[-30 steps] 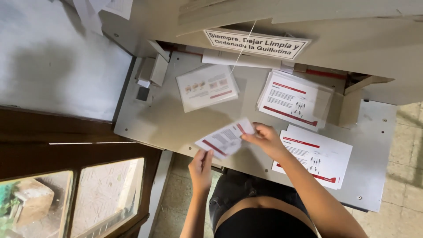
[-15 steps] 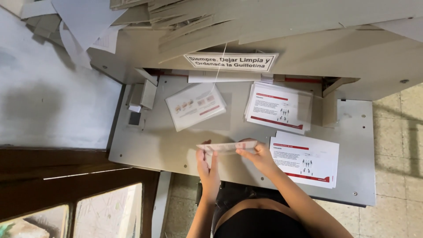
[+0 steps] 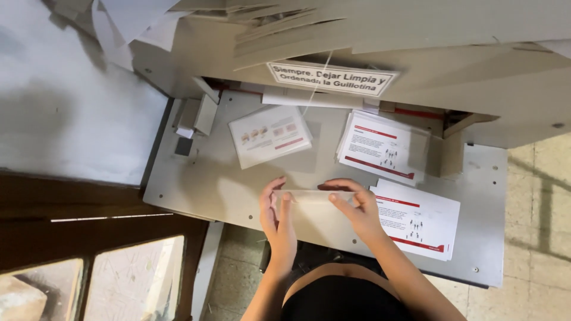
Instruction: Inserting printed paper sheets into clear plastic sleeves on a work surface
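Both my hands hold a small stack of printed sheets (image 3: 314, 196) on its edge, standing on the grey metal cutter table (image 3: 208, 184). My left hand (image 3: 277, 215) presses the stack's left end and my right hand (image 3: 355, 209) grips the right end. A white and red printed stack (image 3: 423, 221) lies just right of my right hand. Another like stack (image 3: 383, 145) lies farther back, and a smaller printed stack (image 3: 270, 135) lies at the back left.
The paper cutter's housing (image 3: 416, 53) with a white sign (image 3: 331, 79) overhangs the back of the table. Loose cardboard sheets (image 3: 279, 30) lie on top. A grey wall (image 3: 65, 119) and a window (image 3: 89, 279) are at the left, tiled floor (image 3: 541, 238) at the right.
The stack was flat and tilted in my hands a second ago. Now it is turned on its edge and set down on the table between both hands. The camera has come closer.
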